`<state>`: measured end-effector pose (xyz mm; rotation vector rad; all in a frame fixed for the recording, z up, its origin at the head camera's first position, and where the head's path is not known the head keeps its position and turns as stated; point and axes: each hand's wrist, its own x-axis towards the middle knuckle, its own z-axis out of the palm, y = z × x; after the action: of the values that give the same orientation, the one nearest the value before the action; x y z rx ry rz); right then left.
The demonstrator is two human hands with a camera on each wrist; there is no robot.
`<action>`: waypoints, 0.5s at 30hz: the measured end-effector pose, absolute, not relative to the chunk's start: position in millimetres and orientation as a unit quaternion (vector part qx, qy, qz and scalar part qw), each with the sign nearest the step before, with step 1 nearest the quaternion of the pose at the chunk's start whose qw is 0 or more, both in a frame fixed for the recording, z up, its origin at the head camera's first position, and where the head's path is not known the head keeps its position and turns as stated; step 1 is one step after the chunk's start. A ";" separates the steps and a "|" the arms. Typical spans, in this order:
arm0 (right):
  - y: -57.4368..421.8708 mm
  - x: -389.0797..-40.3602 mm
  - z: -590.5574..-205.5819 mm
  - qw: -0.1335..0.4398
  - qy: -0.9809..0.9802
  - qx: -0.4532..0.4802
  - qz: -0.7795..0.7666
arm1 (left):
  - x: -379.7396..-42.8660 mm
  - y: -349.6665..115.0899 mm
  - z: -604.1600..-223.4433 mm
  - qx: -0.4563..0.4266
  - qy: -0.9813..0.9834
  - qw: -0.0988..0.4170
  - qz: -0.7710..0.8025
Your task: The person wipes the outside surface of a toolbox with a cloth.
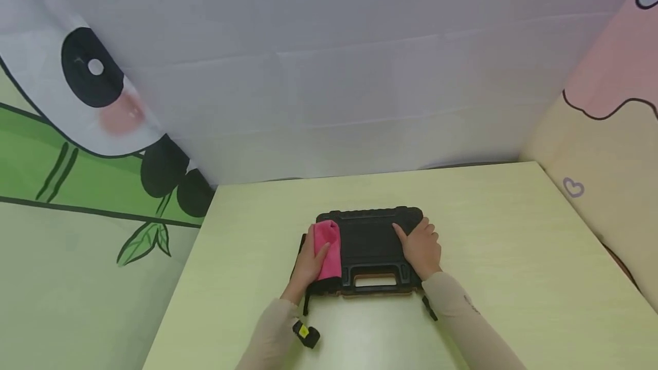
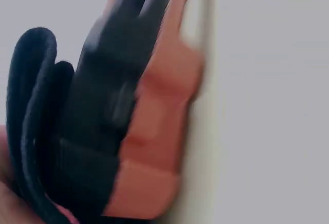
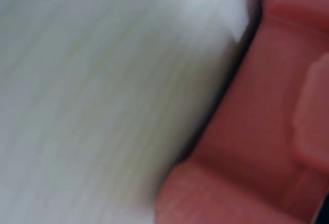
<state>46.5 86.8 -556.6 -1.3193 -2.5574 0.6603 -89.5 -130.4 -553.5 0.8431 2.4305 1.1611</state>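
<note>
A black plastic carrying case lies flat on the table, its handle facing me; the left wrist view shows an orange lower half. My left hand holds a pink cloth with a dark border against the case's left end, thumb over the pink side. In the left wrist view the dark border is folded over beside the case. My right hand grips the right end, thumb on the lid and fingers round the edge. Close up, the right wrist view has the orange side, with that hand out of sight.
The pale yellow table stretches around the case on all sides. A white cloth wall stands behind it, with printed panels at left and right. A black wrist device with a yellow label sits at the left sleeve.
</note>
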 end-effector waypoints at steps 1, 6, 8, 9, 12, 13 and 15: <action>86.6 46.5 -557.0 0.094 -0.861 -0.447 0.223 | -82.6 -135.5 -554.1 0.292 0.849 0.159 0.410; 87.9 45.8 -560.8 0.094 -0.860 -0.452 0.218 | -51.0 -157.0 -556.1 0.267 0.851 0.162 0.422; 88.7 45.6 -561.4 0.097 -0.862 -0.449 0.215 | -44.6 -161.1 -555.7 0.261 0.851 0.166 0.425; 89.1 45.4 -561.7 0.097 -0.863 -0.447 0.214 | -43.6 -161.9 -555.3 0.262 0.850 0.168 0.426; 89.6 45.0 -561.6 0.099 -0.866 -0.442 0.212 | -48.5 -159.3 -553.4 0.273 0.849 0.170 0.420; 89.5 44.9 -561.5 0.101 -0.866 -0.443 0.211 | -52.3 -156.4 -552.7 0.279 0.849 0.169 0.416; 89.0 44.5 -561.7 0.103 -0.866 -0.443 0.207 | -62.8 -149.0 -551.7 0.287 0.851 0.166 0.408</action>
<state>44.5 89.0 -561.7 -1.3070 -2.5557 0.6103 -62.8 -149.0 -551.7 0.8162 2.4229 1.1605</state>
